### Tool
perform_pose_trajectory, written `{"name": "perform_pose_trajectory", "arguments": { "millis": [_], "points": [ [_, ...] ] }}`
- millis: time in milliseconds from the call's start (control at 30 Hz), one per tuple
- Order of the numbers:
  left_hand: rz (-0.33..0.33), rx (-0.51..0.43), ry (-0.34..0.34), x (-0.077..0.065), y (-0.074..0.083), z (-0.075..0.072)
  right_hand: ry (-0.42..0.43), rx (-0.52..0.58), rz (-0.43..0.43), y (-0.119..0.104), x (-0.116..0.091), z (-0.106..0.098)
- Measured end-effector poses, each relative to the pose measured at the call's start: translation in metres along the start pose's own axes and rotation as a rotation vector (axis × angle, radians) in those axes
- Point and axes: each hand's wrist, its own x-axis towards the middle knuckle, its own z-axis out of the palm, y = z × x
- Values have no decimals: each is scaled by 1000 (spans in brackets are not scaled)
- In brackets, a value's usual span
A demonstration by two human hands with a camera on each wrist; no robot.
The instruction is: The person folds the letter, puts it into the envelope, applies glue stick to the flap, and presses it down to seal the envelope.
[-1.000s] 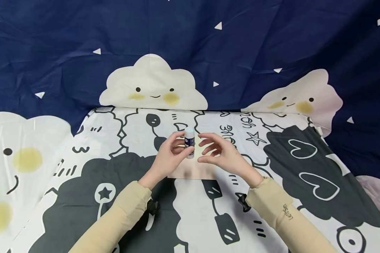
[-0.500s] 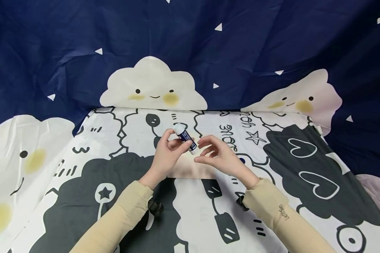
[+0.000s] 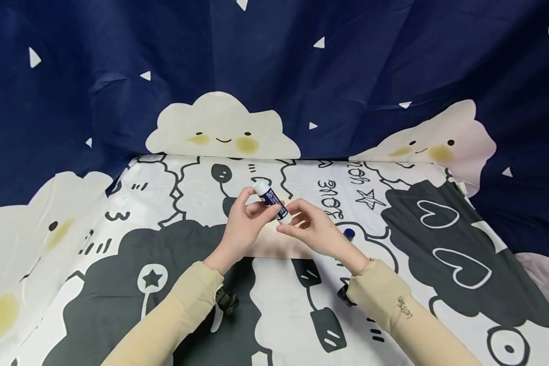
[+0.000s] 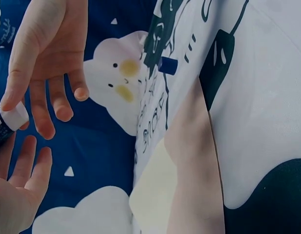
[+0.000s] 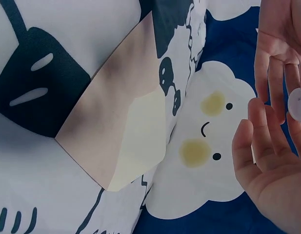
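Note:
Tilted between my hands is a glue stick point(image 3: 272, 197) with a dark blue label, its white open end up and to the left. My left hand point(image 3: 244, 223) grips it around the label. At its lower white end, the thumb and fingers of my right hand point(image 3: 315, 227) pinch the base; in the left wrist view the right thumb lies against that white end point(image 4: 16, 116). Beneath both hands lies a pink envelope point(image 3: 279, 248) with a cream flap point(image 5: 140, 141). A blue cap point(image 3: 349, 234) sits on the cloth to the right of my right hand.
A black-and-white patterned cloth point(image 3: 279, 315) covers the surface under the hands. Behind it rises a navy sheet point(image 3: 347, 66) printed with clouds and small triangles. Dark straps show at both wrists.
The glue stick has gone from upright to tilted, its top leaning left. My right hand has moved left and now holds the lower end. The blue cap has come into sight.

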Motion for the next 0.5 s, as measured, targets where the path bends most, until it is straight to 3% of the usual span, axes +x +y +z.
{"name": "perform_pose_trajectory", "arguments": {
  "millis": [333,500],
  "points": [
    [36,-22,-35,2,2,3,0,6,-34,-3,-2,-5],
    [19,-8,-37,-1,1,-1,-36,7,-38,0,-1,-1]
  ]
}}
